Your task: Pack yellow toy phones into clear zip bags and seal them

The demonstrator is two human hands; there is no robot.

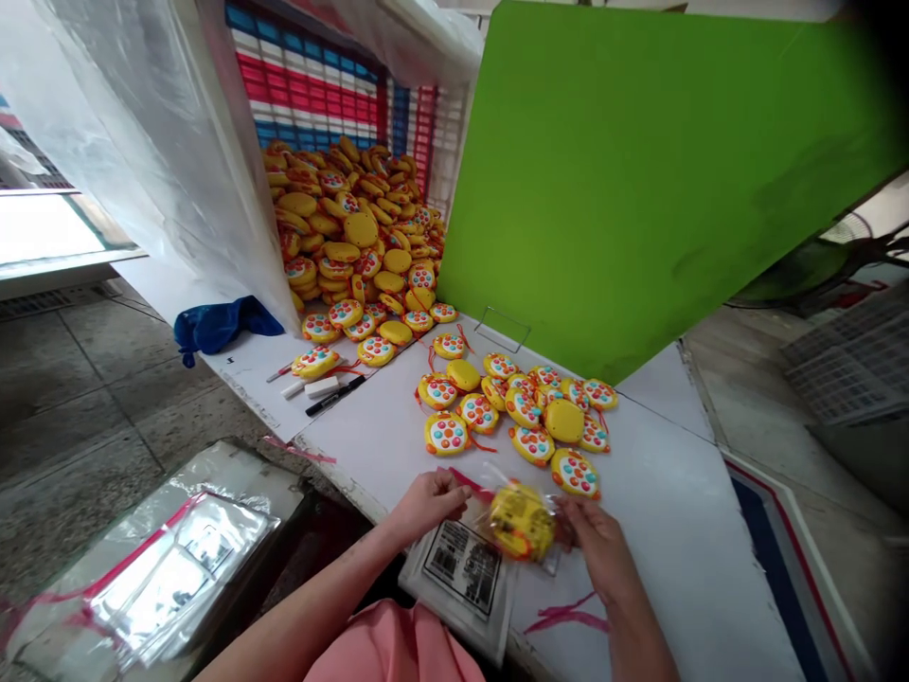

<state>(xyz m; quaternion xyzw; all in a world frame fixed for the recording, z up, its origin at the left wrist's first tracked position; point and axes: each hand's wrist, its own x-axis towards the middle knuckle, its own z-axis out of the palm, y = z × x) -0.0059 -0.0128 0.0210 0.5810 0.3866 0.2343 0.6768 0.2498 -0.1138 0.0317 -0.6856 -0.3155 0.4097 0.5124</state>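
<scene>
Between my hands hangs a clear plastic bag [556, 561] with a yellow round toy [524, 521] inside it. My left hand [432, 507] is closed, pinching the bag's pink-edged end. At the other end, my right hand [591, 532] has its fingers closed on the bag beside the toy. Below my left hand lies a stack of flat clear bags [461, 573] with black print, partly hidden by the hand and toy. Just beyond, several yellow toys with coloured dots [447, 433] lie loose on the white table [660, 511].
A tilted crate [312, 85] spills a large heap of toys [362, 230] onto the table. A green board [611, 180] stands behind. Pink strips [568, 614], a black marker [333, 396] and a blue cloth [225, 325] lie about. More bags [191, 568] are at lower left.
</scene>
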